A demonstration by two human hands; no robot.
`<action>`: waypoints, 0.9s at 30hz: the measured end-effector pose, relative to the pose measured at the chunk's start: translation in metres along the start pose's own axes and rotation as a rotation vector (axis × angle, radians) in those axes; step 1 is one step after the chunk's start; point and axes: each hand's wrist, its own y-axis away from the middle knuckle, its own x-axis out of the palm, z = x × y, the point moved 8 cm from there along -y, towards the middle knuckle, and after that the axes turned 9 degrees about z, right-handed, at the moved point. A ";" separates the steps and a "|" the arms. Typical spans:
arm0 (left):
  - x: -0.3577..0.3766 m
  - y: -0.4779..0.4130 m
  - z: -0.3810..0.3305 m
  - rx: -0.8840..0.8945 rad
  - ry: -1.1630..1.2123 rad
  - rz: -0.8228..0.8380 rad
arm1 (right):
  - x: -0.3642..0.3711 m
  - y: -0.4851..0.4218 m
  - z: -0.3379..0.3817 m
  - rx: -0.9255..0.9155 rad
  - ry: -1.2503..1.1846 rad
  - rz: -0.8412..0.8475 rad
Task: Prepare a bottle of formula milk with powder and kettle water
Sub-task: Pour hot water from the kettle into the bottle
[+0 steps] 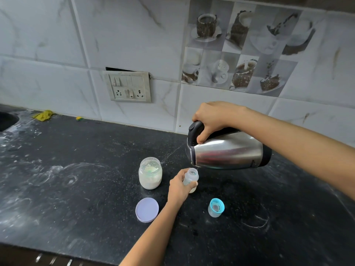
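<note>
A steel kettle with a black handle (pixel 228 150) is gripped by the right hand (pixel 213 117) and tipped, spout just above a small clear baby bottle (pixel 191 178). The bottle is held upright on the black speckled counter (pixel 76 189) by the left hand (pixel 179 187), fingers wrapped round it, beside an open clear powder jar (pixel 150 173).

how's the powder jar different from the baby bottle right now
The powder jar is wide and squat; the baby bottle is slim and much smaller. The jar stands free on the counter; the bottle is gripped by the left hand under the tilted kettle, which the right hand holds. Both are translucent and open, with powder inside.
</note>
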 end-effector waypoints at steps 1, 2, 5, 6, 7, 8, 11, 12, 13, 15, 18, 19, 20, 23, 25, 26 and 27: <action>0.000 0.000 0.000 0.001 -0.002 -0.002 | 0.000 -0.001 0.000 0.001 0.001 0.002; 0.000 0.000 0.000 0.000 -0.002 -0.001 | 0.000 -0.001 0.001 0.003 -0.001 0.004; 0.000 0.000 -0.001 -0.007 -0.012 0.002 | 0.000 -0.002 0.001 0.001 -0.001 0.003; -0.001 0.000 -0.001 -0.008 -0.012 0.001 | 0.000 -0.003 0.001 -0.001 -0.004 0.001; -0.001 0.000 -0.001 -0.006 -0.011 0.000 | 0.000 -0.003 0.001 -0.003 -0.011 -0.001; -0.001 0.000 0.000 -0.005 -0.010 0.001 | 0.000 -0.003 0.001 -0.003 -0.018 -0.005; -0.001 0.001 -0.001 -0.002 -0.014 0.008 | 0.004 -0.002 -0.005 0.006 -0.053 -0.023; -0.001 0.002 -0.002 -0.001 -0.015 0.011 | 0.007 0.000 -0.008 0.009 -0.074 -0.031; -0.001 0.002 -0.002 0.002 -0.015 0.014 | 0.011 0.002 -0.011 0.013 -0.104 -0.038; -0.001 0.002 -0.003 0.012 -0.007 0.014 | 0.021 0.007 -0.018 0.031 -0.179 -0.053; -0.002 0.002 -0.002 0.015 -0.007 0.012 | 0.043 0.018 -0.031 0.080 -0.323 -0.083; -0.002 0.002 -0.003 0.021 -0.010 0.013 | 0.050 0.023 -0.036 0.100 -0.385 -0.104; -0.002 0.002 -0.003 0.027 -0.011 0.013 | 0.058 0.029 -0.042 0.125 -0.449 -0.129; -0.002 0.002 -0.003 0.043 -0.024 0.014 | 0.084 0.048 -0.061 0.206 -0.631 -0.199; -0.002 0.002 -0.003 0.044 -0.031 0.015 | 0.103 0.063 -0.074 0.247 -0.751 -0.265; -0.002 0.002 -0.004 0.045 -0.032 0.012 | 0.113 0.071 -0.081 0.272 -0.810 -0.312; -0.002 0.003 -0.005 0.049 -0.035 0.012 | 0.123 0.080 -0.088 0.298 -0.862 -0.365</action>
